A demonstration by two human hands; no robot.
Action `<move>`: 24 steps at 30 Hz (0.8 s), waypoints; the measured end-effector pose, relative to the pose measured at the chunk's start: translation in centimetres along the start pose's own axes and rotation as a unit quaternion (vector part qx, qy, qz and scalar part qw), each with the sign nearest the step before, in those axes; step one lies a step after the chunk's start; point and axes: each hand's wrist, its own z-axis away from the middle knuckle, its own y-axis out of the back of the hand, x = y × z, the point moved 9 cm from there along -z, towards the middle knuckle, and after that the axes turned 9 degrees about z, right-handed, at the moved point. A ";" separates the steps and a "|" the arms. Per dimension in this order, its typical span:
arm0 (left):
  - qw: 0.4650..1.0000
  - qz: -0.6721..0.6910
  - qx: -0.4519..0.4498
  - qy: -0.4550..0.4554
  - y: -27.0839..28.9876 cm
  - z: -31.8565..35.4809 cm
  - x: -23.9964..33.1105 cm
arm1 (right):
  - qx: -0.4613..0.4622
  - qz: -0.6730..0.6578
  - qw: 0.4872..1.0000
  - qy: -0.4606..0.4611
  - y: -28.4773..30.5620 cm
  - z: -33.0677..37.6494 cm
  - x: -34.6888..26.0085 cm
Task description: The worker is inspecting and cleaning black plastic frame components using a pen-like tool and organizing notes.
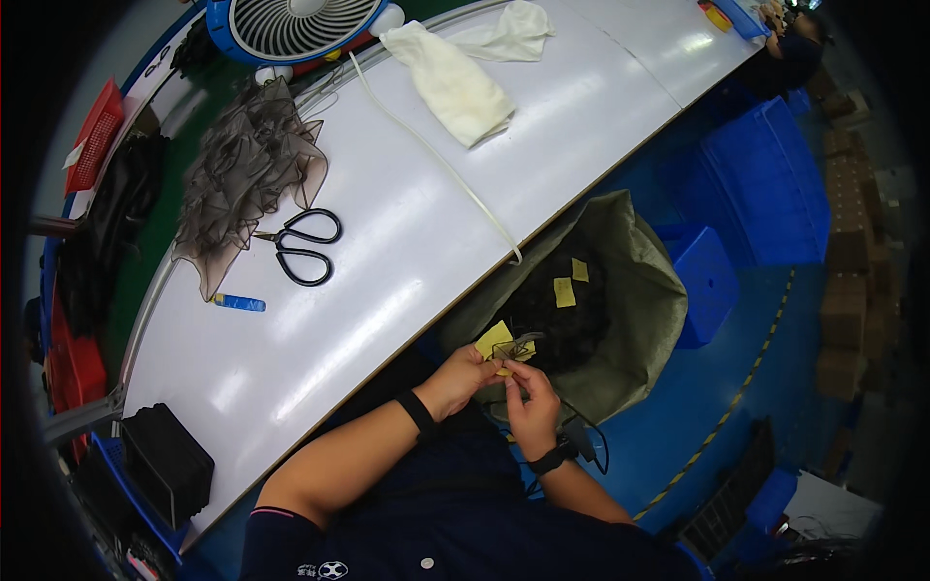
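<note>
Head view: left hand [463, 376] and right hand [528, 397] meet over the open grey sack [639, 290], beside the bench [387, 261] edge. Fingers of both are narrow, pinching a small dark mesh piece [511, 351] with a yellow tag [494, 339]. Mesh looks light, limp and snag-prone; best held at the tag or an edge. Bench is glossy white, carrying scissors [305, 245], a grey mesh pile [247, 169], a white cloth [455, 82] and a fan [295, 24]. Blue floor, blue crates [765, 184].

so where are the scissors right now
In the head view the scissors lie on the white table, left of centre, touching the grey mesh fabric pile, with a blue marker just below them.
</note>
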 end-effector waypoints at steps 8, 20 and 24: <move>1.000 -0.024 0.002 0.013 0.3 0.1 0.0 | -0.080 -0.016 0.996 -0.046 -1.0 -1.0 1.3; 0.995 -0.083 -0.061 -0.013 -0.4 -0.3 -0.2 | -0.068 -0.149 0.962 -0.220 -0.7 -1.0 6.1; 0.995 -0.094 -0.016 0.013 0.7 -0.5 -0.4 | -0.070 -0.294 0.895 -0.329 -0.9 0.1 7.0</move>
